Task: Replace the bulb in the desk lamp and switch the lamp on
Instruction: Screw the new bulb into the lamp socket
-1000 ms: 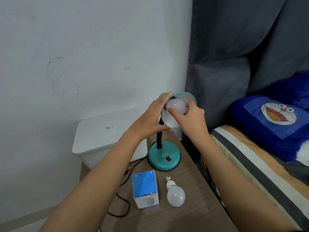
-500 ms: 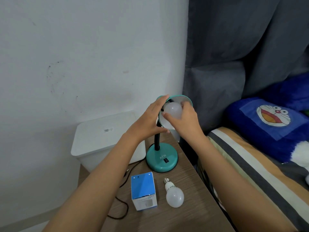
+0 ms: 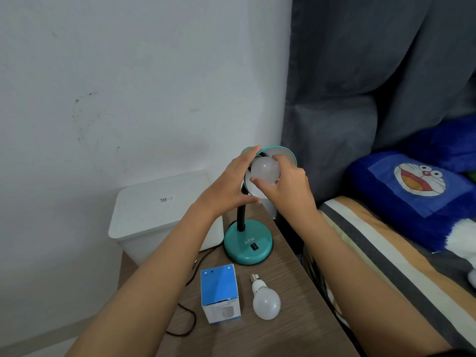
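Note:
A teal desk lamp stands on the wooden bedside table, its round base (image 3: 247, 243) carrying a black switch (image 3: 255, 246). Its shade (image 3: 282, 153) is tilted towards me. My left hand (image 3: 231, 185) grips the shade's left rim and back. My right hand (image 3: 286, 188) has its fingertips around a white bulb (image 3: 265, 170) sitting in the shade's mouth; the bulb's screw end is hidden. A second white bulb (image 3: 265, 301) lies loose on the table beside a blue and white bulb box (image 3: 220, 296).
A white lidded bin (image 3: 159, 210) stands left of the table (image 3: 291, 328) against the wall. The lamp's dark cord (image 3: 190, 279) trails off the table's left side. A bed with a striped cover (image 3: 386, 256) and a blue cartoon pillow (image 3: 417, 186) lies right.
My right hand has turned around the bulb in the shade, its fingers shifting to a new grip. The left hand stays on the shade. The view has drifted slightly.

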{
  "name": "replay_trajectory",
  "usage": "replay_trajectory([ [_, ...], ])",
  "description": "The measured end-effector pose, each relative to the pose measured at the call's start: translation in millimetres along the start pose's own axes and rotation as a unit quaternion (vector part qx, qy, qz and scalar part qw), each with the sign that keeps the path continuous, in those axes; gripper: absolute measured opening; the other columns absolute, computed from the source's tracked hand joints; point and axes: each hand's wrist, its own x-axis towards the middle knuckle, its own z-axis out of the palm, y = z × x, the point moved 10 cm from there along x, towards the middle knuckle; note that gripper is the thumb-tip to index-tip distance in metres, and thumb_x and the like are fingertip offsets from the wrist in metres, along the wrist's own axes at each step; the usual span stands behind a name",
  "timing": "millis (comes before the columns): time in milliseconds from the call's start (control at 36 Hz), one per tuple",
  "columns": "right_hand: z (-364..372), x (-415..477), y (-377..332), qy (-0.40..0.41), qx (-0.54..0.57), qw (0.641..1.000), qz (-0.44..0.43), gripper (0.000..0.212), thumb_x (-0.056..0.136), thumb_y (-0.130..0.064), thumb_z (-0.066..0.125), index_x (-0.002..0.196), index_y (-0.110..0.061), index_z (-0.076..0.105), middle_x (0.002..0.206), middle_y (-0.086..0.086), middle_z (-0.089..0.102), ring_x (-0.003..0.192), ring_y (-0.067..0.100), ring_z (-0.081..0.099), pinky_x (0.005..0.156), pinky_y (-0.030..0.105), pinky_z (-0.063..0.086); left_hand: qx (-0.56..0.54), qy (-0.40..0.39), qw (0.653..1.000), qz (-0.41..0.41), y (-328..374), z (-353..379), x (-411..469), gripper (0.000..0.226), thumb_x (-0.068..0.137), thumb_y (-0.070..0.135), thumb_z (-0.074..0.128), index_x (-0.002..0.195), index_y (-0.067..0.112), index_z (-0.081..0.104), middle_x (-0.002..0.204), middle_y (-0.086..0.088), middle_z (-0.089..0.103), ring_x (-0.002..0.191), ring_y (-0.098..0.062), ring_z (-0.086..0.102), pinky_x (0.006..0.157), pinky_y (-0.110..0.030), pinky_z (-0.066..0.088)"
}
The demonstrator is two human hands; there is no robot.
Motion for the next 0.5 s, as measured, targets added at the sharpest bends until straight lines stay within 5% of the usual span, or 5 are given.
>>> replay_trajectory([
  [250, 2.7, 0.8, -4.4, -0.019, 0.011, 0.999, -0.036, 0.066, 0.075, -0.025, 0.072, 0.133, -0.015, 0.043, 0.131, 0.009, 0.043, 0.119, 0.025, 0.048, 0.088, 0.024, 0.036, 0.004, -0.002, 1.0, 0.01, 2.2, -1.8, -0.6, 0.104, 0.068, 0.023, 0.082, 0.146, 0.029, 0.014, 0.152, 0.011, 0.022, 0.132, 0.003, 0.022, 0.098, 0.008, 0.015],
  [500, -1.6, 0.7, -5.5, 0.008, 0.002, 1.0, -0.027, 0.058, 0.077, -0.029, 0.072, 0.129, -0.014, 0.051, 0.128, 0.009, 0.055, 0.115, 0.025, 0.054, 0.09, 0.025, 0.039, 0.0, -0.001, 1.0, 0.0, -0.7, -0.4, 0.2, 0.104, 0.068, 0.02, 0.082, 0.147, 0.026, 0.014, 0.153, 0.009, 0.021, 0.13, 0.006, 0.02, 0.096, 0.01, 0.012],
])
